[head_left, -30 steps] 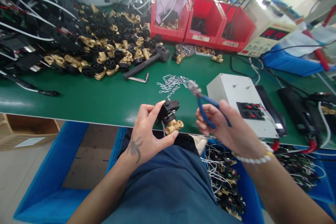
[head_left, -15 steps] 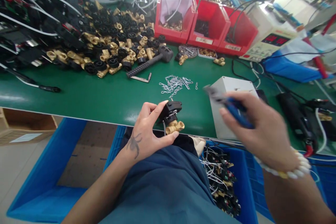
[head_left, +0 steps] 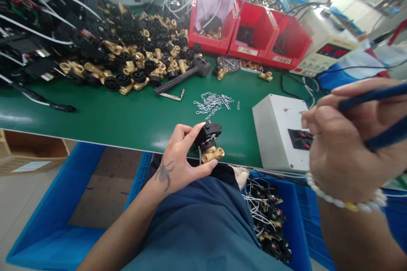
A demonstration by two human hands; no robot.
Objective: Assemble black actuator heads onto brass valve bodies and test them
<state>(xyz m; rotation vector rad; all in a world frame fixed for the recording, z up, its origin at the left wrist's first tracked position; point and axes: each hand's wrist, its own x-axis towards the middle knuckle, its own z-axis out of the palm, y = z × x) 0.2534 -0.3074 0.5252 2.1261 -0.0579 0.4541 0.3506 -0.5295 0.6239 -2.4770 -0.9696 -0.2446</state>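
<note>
Near the front edge of the bench, my left hand (head_left: 179, 163) is closed round a brass valve (head_left: 212, 155) with a black actuator head (head_left: 210, 131) on top. A thin wire clip shows at the joint between the black part and the brass. My right hand (head_left: 346, 148), raised at the right above a grey metal box (head_left: 270, 131), grips pliers with blue handles (head_left: 375, 94); their jaws are out of sight. Just beyond the valve lies a small heap of silver spring clips (head_left: 211, 102), with a single clip (head_left: 238, 105) beside it.
Brass valves with black caps (head_left: 140, 59) are heaped at the back left, by a hammer (head_left: 186, 75) and a hex key (head_left: 173, 95). Red bins (head_left: 251, 52) and a power supply (head_left: 327, 51) stand behind. Below the bench are blue crates (head_left: 79, 237), one holding wired units (head_left: 270, 220).
My right hand has swung right and up with the pliers, whose blue handles now point to the right. The left hand and valve have stayed almost still.
</note>
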